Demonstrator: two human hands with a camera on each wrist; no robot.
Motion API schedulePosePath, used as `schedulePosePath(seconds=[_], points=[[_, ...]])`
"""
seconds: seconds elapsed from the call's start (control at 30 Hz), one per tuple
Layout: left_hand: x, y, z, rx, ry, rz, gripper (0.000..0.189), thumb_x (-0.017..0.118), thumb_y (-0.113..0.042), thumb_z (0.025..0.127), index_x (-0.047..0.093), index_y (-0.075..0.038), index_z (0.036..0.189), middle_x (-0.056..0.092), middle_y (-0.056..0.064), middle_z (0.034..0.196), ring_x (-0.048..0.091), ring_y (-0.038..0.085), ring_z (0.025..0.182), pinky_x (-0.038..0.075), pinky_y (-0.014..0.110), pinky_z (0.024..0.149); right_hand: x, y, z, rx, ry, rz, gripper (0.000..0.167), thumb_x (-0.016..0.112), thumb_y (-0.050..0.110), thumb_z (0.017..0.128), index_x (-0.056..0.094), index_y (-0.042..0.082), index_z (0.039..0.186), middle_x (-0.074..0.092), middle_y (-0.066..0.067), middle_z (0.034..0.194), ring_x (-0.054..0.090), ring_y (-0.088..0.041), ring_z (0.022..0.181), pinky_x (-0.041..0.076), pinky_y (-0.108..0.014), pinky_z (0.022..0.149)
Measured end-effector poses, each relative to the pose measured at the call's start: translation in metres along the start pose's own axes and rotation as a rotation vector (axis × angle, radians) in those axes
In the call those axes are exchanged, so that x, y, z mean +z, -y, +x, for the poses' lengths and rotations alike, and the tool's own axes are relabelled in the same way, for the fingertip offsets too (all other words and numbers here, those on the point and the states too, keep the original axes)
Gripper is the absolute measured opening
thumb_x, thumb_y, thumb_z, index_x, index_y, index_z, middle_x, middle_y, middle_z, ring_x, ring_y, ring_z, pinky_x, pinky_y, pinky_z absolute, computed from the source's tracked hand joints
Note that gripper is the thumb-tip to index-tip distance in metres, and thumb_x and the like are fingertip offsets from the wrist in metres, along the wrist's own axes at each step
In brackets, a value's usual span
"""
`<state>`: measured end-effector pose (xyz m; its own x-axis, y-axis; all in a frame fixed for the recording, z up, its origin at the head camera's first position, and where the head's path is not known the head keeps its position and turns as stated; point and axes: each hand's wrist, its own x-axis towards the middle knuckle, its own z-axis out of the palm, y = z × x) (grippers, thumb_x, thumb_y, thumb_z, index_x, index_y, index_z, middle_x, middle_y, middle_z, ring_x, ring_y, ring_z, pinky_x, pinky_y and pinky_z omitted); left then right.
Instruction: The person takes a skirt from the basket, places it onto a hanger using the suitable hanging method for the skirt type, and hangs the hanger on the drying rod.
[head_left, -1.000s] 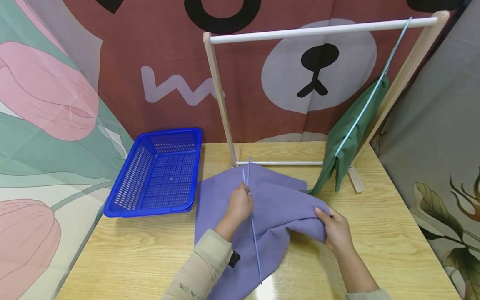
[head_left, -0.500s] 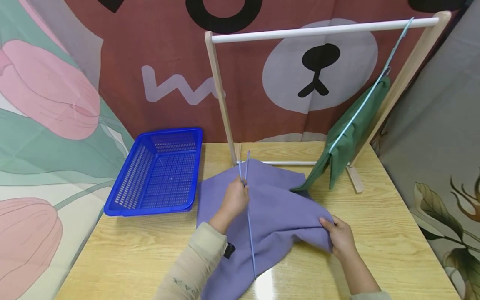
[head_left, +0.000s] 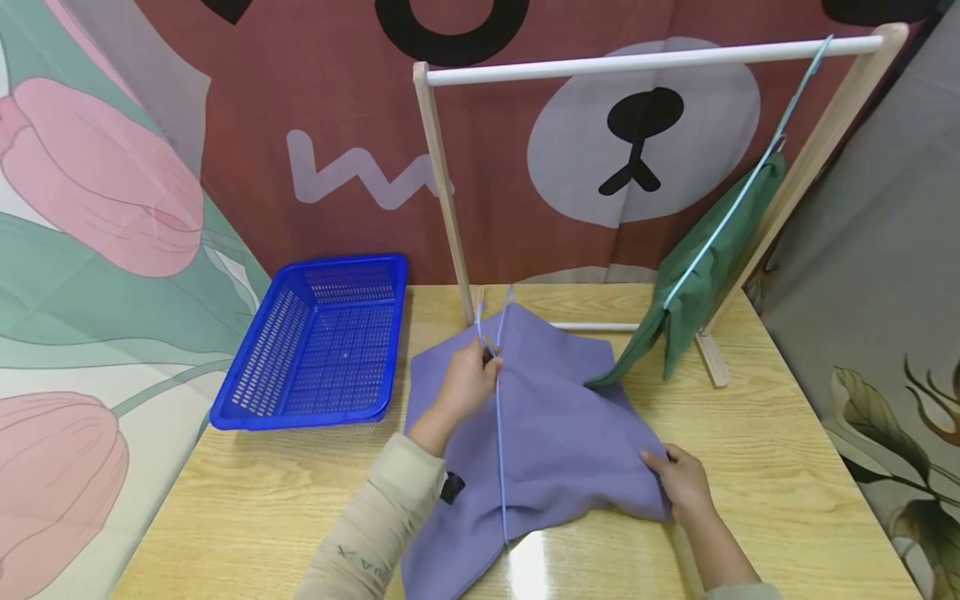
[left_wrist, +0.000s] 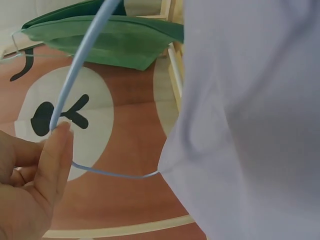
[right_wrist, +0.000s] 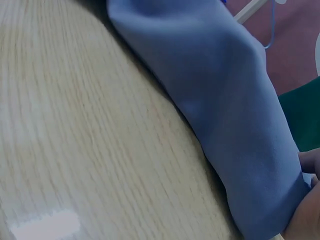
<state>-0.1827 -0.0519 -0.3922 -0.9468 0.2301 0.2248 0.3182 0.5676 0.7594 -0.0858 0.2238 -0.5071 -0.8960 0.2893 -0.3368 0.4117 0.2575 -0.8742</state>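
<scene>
In the head view my left hand (head_left: 463, 385) grips a light blue clothes hanger (head_left: 500, 450) near its hook, its long bar running towards the table's front. A purple cloth (head_left: 558, 417) hangs about the hanger and spreads to the right, partly over the table. The left wrist view shows the fingertips and thumb of the left hand (left_wrist: 40, 185) pinching the hanger (left_wrist: 82, 55). My right hand (head_left: 684, 483) pinches the right edge of the purple cloth, its thumb on top. In the right wrist view only part of that hand (right_wrist: 306, 212) shows beside the cloth (right_wrist: 230, 125).
A wooden rack with a white top rail (head_left: 615, 63) stands at the back. On its right end hangs a green cloth (head_left: 701, 258) on a light blue hanger (head_left: 723, 221); its lower tip meets the purple cloth in view. A blue basket (head_left: 225, 420) sits at left.
My left hand has moved left and slightly away with the hanger. The right hand has shifted slightly right and nearer, and the purple cloth's right side is spread wider. The green cloth has swayed.
</scene>
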Motion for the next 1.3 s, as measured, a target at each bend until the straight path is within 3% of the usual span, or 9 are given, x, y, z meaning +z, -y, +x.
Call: schedulePosePath(seconds=[0.13,0.3,0.53,0.77,0.9,1.03,1.17,1.3], points=[[-0.002,-0.003,0.003,-0.029,0.013,-0.106,0.009,0.052,-0.001,0.084,0.050,0.004,0.090,0.057,0.017,0.072,0.055,0.016,0.052,0.045,0.019,0.045,0.000,-0.001,0.000,-0.041,0.018,-0.088,0.043,0.056,0.019,0.083,0.046,-0.016,0.106,0.045,-0.032,0.109,0.046,-0.037,0.093,0.040,-0.039,0.073],[-0.003,-0.008,0.006,-0.057,0.008,-0.182,0.010,0.055,-0.002,0.083,0.051,0.004,0.090,0.057,0.017,0.073,0.056,0.015,0.051,0.046,0.020,0.045,0.002,-0.002,-0.001,-0.096,0.036,-0.199,0.033,0.056,0.013,0.082,0.050,-0.014,0.099,0.050,-0.030,0.102,0.049,-0.032,0.083,0.040,-0.037,0.066],[-0.004,-0.013,0.012,-0.076,0.000,-0.331,0.007,0.054,0.002,0.082,0.051,0.004,0.088,0.056,0.016,0.075,0.060,0.031,0.060,0.049,0.026,0.048,0.008,-0.002,-0.002,-0.240,0.044,-0.418,0.037,0.057,0.011,0.079,0.047,-0.015,0.104,0.050,-0.034,0.101,0.049,-0.045,0.091,0.040,-0.049,0.073],[-0.007,-0.019,0.017,-0.081,-0.002,-0.411,0.007,0.055,0.003,0.081,0.050,0.006,0.085,0.055,0.016,0.076,0.059,0.035,0.063,0.050,0.033,0.051,0.019,0.003,-0.007,-0.334,0.016,-0.556,0.047,0.061,0.006,0.076,0.040,-0.014,0.114,0.047,-0.035,0.105,0.045,-0.047,0.097,0.037,-0.052,0.079],[-0.008,-0.021,0.017,-0.077,-0.009,-0.451,0.006,0.054,0.004,0.081,0.049,0.004,0.080,0.056,0.018,0.076,0.058,0.038,0.063,0.049,0.030,0.049,0.023,0.010,-0.011,-0.385,-0.022,-0.578,0.052,0.064,0.004,0.074,0.040,-0.013,0.116,0.045,-0.033,0.106,0.044,-0.046,0.098,0.037,-0.051,0.080],[-0.008,-0.022,0.018,-0.082,-0.011,-0.470,0.007,0.055,0.003,0.081,0.048,0.003,0.080,0.056,0.018,0.080,0.059,0.034,0.062,0.050,0.031,0.050,0.026,0.021,-0.017,-0.454,-0.039,-0.542,0.046,0.064,0.006,0.074,0.045,-0.011,0.113,0.046,-0.028,0.106,0.045,-0.042,0.097,0.038,-0.049,0.079],[-0.007,-0.022,0.019,-0.097,-0.013,-0.485,0.007,0.055,0.001,0.082,0.048,0.003,0.080,0.056,0.019,0.081,0.060,0.027,0.059,0.050,0.030,0.051,0.032,0.034,-0.023,-0.506,0.016,-0.426,0.037,0.063,0.007,0.077,0.050,-0.008,0.108,0.053,-0.020,0.100,0.051,-0.033,0.091,0.043,-0.042,0.076],[-0.007,-0.023,0.022,-0.118,-0.010,-0.523,0.005,0.055,0.001,0.082,0.050,0.003,0.080,0.057,0.024,0.082,0.060,0.033,0.062,0.050,0.030,0.051,0.041,0.048,-0.031,-0.502,0.081,-0.303,0.031,0.062,0.007,0.077,0.054,-0.005,0.104,0.057,-0.011,0.093,0.054,-0.022,0.085,0.045,-0.033,0.075]])
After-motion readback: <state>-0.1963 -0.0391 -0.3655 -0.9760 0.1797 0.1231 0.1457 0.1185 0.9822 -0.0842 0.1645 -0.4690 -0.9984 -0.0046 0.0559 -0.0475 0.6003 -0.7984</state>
